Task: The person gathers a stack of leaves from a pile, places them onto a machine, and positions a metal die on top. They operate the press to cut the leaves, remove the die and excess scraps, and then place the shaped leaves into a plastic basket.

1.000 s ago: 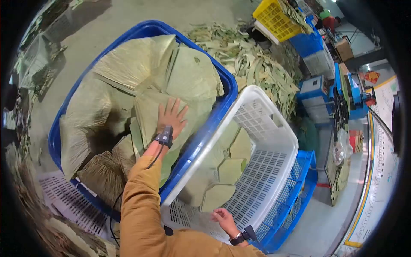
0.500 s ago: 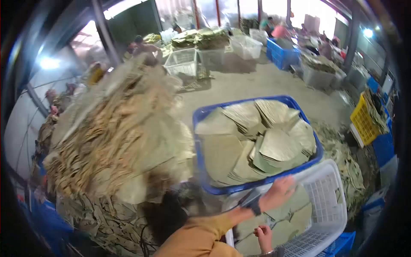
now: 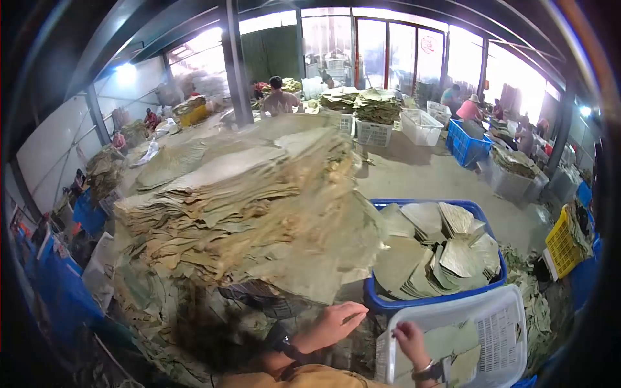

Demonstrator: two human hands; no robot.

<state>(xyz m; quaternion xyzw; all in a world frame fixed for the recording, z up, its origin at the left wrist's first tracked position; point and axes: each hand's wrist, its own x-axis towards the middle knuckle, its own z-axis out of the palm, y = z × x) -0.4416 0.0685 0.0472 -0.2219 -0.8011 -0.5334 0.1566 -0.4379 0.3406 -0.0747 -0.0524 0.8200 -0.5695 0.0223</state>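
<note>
My left hand point(image 3: 331, 326), with a dark watch at its wrist, is beside the lower edge of the tall pile of large flat leaves point(image 3: 259, 213). Its fingers are stretched out and show nothing between them. Over the white basket point(image 3: 511, 309) at the lower right is my right hand point(image 3: 412, 343), its fingers curled together; anything in them is too small to make out. Flat green leaves point(image 3: 453, 339) lie inside that basket. Just behind it, a blue-rimmed tub point(image 3: 484, 210) holds fanned stacks of leaves point(image 3: 460, 258).
Loose leaves point(image 3: 535, 317) lie right of the white basket. A yellow crate point(image 3: 563, 242) is at the far right. Farther back are a blue crate point(image 3: 467, 149), white crates point(image 3: 420, 126), a metal post point(image 3: 235, 64) and several people, one with a dark-haired head point(image 3: 279, 100).
The view has swung left and up. My left hand has gone from above the white basket to the leaf pile's edge, while my right hand stays over the basket.
</note>
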